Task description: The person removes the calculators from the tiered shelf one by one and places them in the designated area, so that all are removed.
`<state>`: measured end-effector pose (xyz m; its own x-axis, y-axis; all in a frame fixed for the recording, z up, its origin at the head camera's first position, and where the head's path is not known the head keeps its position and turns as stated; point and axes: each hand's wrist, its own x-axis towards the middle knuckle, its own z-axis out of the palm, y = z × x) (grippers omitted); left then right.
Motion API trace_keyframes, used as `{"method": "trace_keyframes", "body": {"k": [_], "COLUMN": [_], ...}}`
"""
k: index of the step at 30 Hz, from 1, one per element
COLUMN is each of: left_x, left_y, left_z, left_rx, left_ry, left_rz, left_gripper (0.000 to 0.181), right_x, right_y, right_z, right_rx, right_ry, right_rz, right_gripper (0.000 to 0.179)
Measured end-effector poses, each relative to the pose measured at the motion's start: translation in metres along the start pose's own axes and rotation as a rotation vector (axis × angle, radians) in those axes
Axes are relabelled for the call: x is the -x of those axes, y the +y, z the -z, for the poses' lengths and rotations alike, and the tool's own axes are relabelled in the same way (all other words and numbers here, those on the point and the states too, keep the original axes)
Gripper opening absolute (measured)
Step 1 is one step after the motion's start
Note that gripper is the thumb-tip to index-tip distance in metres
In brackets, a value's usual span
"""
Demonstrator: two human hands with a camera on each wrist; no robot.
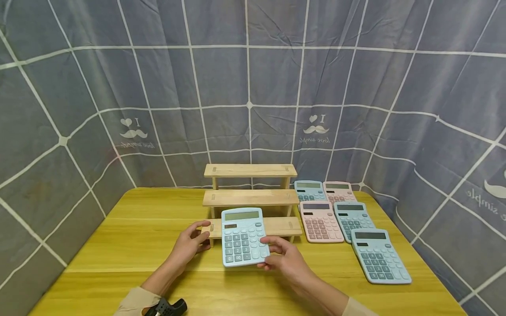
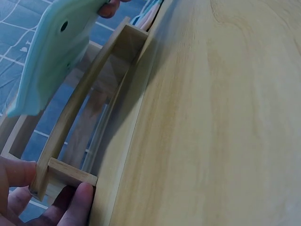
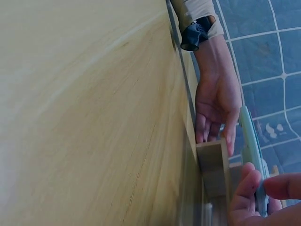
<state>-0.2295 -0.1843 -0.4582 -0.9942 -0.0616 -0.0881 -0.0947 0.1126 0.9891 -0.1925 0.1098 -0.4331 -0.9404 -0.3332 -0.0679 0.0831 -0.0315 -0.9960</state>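
A light blue calculator (image 1: 241, 232) is pinched at its lower right edge by my right hand (image 1: 290, 261). Its keys and display face the head camera, and it appears held off the table in front of the stand's lowest step. The three-step wooden stand (image 1: 251, 197) is partly hidden behind it. My left hand (image 1: 186, 246) grips the left end of that lowest step. In the left wrist view the thumb (image 2: 19, 172) lies on the board and fingers touch the end piece below. The right wrist view shows the calculator (image 3: 251, 141) edge-on between thumb and fingers.
Right of the stand, pink calculators (image 1: 321, 221) and blue calculators (image 1: 381, 256) lie in a cluster, some overlapping in view. All stand on a yellow wooden table (image 1: 158, 215). A grey curtain (image 1: 221, 79) with white grid lines surrounds the back and sides.
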Motion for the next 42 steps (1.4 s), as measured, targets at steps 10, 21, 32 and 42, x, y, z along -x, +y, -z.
{"method": "trace_keyframes", "body": {"k": [10,21,32,42], "left_x": [-0.002,-0.002,-0.007,-0.008], "left_y": [-0.001,0.001,0.002,-0.002], "left_z": [-0.001,-0.002,-0.003,0.004], "left_rx": [-0.009,-0.013,-0.017,-0.055], "left_ry": [-0.025,-0.028,-0.023,0.007], "left_rz": [0.006,0.011,0.008,-0.031], "left_gripper": [0.034,0.034,0.034,0.035], "right_x": [0.017,0.045,0.072,0.089], "right_y": [-0.003,-0.004,-0.009,-0.011], "right_z": [0.025,0.062,0.105,0.131], "right_rx": [0.053,0.091,0.124,0.17], "right_ry": [-0.023,0.002,0.056,0.114], "right_rz": [-0.001,-0.029,-0.08,-0.143], "right_gripper": [0.053,0.056,0.059,0.057]}}
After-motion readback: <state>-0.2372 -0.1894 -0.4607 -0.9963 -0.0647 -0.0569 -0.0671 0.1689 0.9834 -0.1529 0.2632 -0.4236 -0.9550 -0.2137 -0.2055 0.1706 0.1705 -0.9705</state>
